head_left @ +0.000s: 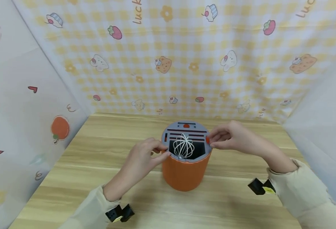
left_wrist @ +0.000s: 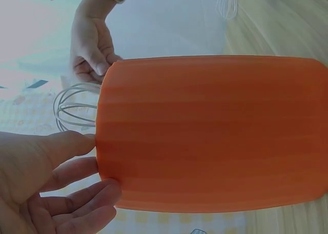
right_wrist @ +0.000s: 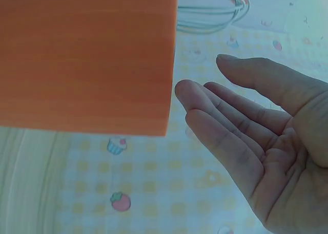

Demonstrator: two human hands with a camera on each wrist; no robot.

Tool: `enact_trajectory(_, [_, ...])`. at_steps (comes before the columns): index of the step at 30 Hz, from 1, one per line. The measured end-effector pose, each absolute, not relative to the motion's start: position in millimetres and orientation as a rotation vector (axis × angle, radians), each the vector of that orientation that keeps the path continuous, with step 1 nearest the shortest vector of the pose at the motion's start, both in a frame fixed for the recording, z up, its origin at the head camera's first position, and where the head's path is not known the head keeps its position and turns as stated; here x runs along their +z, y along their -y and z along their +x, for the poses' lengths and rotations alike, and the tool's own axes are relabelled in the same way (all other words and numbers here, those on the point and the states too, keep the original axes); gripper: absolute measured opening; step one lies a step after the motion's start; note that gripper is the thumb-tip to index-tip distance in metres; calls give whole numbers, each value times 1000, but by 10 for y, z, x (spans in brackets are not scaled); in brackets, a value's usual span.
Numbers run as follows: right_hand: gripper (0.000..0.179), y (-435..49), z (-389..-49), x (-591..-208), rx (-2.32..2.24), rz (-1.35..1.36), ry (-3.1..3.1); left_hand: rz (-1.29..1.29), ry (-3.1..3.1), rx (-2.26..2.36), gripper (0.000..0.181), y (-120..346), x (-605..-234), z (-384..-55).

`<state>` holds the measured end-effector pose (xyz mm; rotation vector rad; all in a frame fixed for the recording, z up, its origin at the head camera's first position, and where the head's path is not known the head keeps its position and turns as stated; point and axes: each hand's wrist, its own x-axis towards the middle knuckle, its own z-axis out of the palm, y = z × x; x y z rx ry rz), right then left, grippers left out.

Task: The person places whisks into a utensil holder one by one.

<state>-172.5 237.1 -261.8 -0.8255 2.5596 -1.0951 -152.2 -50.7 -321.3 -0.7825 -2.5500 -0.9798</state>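
Head view, then: what stands between those two hands?

An orange cylindrical container with a flat lavender-grey slotted top, upright on the pale wood-grained table. Its large dark opening lies on the side nearest the person, and a white wire whisk sits in it, the loops rising above the rim.

How does the left hand lie?

At the container's left front edge, with the tips of thumb and forefinger touching the rim. Seen from the left wrist, the fingers are loosely bent against the orange wall — resting there rather than clasping it.

And the right hand?

Across from it, just beside the rim on the right, near a round red-orange spot. From above, the fingertips seem to meet the edge, but the right wrist view settles it — thumb and fingers are relaxed and parted, released, a narrow gap from the container.

What else is around them?

Both arms wear cream sleeves, each with a small black device near the cuff. Behind the table hangs a yellow-and-white checked cloth printed with strawberries, cupcakes and bears.
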Motion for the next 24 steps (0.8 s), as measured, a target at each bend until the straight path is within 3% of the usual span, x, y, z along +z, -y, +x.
enact_trajectory(24, [29,-3131,-1520,-2933,-1139,-524,-2627,-818,2546,-995,11,515,-3196,-1546])
